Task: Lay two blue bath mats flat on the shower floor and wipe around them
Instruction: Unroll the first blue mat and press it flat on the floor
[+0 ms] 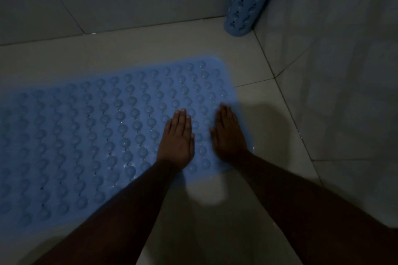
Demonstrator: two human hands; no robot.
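While one blue mat (97, 135) lies flat on the shower floor (265, 127), my left hand (177, 139) and right hand (229, 135) press it, fingers straight; the rolled mat (247, 0) stands at one o'clock.

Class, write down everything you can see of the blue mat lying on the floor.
The flat blue mat looks like rubber or plastic, covered in rows of round bumps with small holes between; its far corner is rounded. It lies spread on the pale tiled floor, running out of view at left. The left hand and right hand press flat on its right end, fingers straight.
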